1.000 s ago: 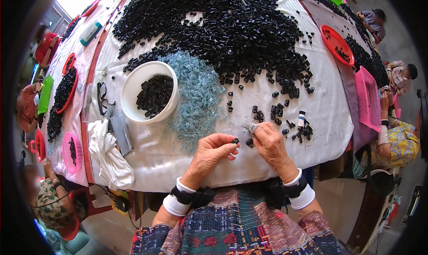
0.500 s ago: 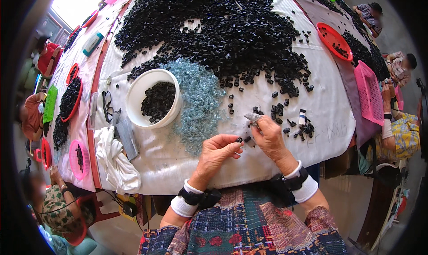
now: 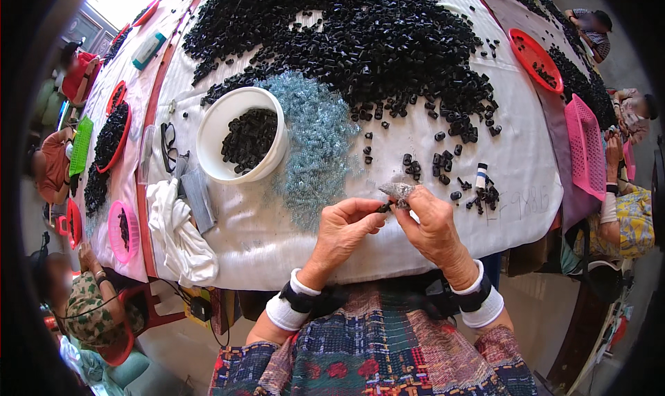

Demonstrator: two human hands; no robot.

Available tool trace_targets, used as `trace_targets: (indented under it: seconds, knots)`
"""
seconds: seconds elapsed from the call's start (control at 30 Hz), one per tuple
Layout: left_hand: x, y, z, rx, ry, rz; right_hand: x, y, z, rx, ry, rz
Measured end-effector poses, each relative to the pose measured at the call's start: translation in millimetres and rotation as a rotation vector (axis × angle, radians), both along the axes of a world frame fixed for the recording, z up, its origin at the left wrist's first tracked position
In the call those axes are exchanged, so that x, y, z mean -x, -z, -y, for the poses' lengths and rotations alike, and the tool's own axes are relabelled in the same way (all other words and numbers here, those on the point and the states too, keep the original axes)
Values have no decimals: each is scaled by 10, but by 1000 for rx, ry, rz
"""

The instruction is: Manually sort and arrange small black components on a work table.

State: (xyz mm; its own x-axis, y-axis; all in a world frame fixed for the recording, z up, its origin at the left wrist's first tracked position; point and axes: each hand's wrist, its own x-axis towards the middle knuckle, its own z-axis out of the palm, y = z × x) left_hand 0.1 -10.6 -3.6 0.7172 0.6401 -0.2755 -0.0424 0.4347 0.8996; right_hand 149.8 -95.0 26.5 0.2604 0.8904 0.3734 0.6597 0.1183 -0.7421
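Between thumb and fingertips, my left hand (image 3: 344, 231) pinches a small black plastic part (image 3: 384, 208). My right hand (image 3: 435, 228) is closed just to its right, fingertips almost meeting the left ones. A grey, pointed, speckled piece (image 3: 396, 188) sticks out at the right index finger; whether it is worn or held I cannot tell. What lies inside the right pinch is hidden. Beyond the hands are loose black caps (image 3: 441, 164). A small white bottle with a dark band (image 3: 481, 176) stands among tiny black pieces (image 3: 483, 199) to the right.
A white bucket (image 3: 206, 143) holds black parts. Beside it lies a heap of clear bluish small pieces (image 3: 315, 147), with a huge black pile (image 3: 360, 43) behind. White gloves (image 3: 176, 233), glasses (image 3: 167, 147) and a red tray (image 3: 519, 43) are around. Other people sit along both sides.
My hands have come closer together, the left one bringing its small black part up to the right fingertips. The whole view has shifted slightly.
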Motion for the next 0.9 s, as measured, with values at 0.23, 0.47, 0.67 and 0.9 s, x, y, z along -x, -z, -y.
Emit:
trace_targets:
  seconds: [0.23, 0.47, 0.67, 0.9]
  knots:
    - [10, 69, 36, -36, -2, -8, 32, -23, -7, 14, -26, 68]
    - [8, 63, 66, 9, -24, -16, 93, 90, 37, 99, 78, -96]
    - [14, 98, 75, -12, -12, -83, 112, 83, 17, 3, 17, 120]
    - [0, -14, -3, 42, 37, -138, 120, 69, -4, 132, -5, 150]
